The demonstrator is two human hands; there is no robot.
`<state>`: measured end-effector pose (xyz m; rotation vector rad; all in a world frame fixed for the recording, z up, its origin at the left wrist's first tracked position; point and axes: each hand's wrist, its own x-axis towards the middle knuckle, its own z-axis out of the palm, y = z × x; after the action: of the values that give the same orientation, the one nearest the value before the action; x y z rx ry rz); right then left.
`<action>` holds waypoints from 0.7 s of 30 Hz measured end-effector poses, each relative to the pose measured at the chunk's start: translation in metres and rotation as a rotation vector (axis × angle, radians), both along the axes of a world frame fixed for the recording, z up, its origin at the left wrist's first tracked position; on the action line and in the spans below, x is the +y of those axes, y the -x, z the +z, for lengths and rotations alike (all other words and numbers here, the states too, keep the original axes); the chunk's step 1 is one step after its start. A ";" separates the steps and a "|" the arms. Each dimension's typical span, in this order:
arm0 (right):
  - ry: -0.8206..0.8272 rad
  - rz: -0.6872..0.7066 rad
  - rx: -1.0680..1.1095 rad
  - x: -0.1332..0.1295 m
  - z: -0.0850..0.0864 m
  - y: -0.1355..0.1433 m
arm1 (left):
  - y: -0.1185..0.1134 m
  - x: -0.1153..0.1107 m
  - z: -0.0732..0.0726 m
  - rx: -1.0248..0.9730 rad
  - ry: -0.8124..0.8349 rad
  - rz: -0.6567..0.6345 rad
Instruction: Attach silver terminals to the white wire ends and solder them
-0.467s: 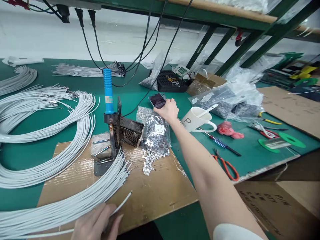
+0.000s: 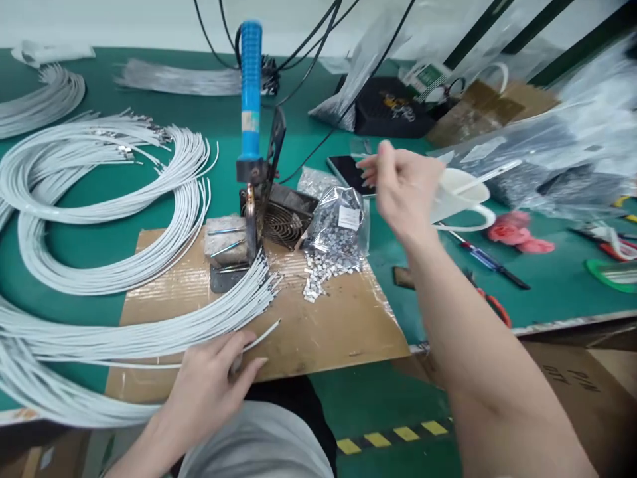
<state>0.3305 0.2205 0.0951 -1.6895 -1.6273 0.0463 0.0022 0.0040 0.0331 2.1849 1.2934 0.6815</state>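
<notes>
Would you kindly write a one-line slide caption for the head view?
Left hand pinches a white wire on cardboard; right hand hovers, empty, above a bag of metal terminals.

Motion-blurred right hand (image 2: pixel 403 189) perhaps pinches something too small to tell.

This is an electronics assembly workshop, a hand-soldering station on a factory floor. A green bench mat (image 2: pixel 124 252) carries bundles of cut white wires (image 2: pixel 99 199), a blue-handled soldering iron (image 2: pixel 250 93) clamped upright beside a small fume fan (image 2: pixel 281 222), and a bag of metal terminals (image 2: pixel 338 232). Red-handled pliers (image 2: pixel 490 302), a screwdriver (image 2: pixel 490 260), cardboard work pads (image 2: pixel 298 332) and yellow-black floor tape (image 2: pixel 393 435) complete the setting.
</notes>
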 end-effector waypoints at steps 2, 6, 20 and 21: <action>-0.046 0.048 0.106 -0.052 0.003 0.015 | -0.005 0.003 0.011 -0.055 0.202 -0.018; -0.099 0.229 0.387 -0.148 -0.015 0.044 | -0.018 0.009 0.024 -0.365 0.566 -0.044; 0.313 0.462 0.886 -0.198 -0.053 0.125 | -0.015 0.006 0.021 -0.894 0.961 0.294; 0.328 0.472 0.913 -0.198 -0.052 0.125 | -0.015 0.005 0.022 -0.903 0.965 0.295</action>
<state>0.2059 0.0226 0.0428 -1.1561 -1.2728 1.1863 0.0170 0.0094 0.0548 0.7593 1.0748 0.7811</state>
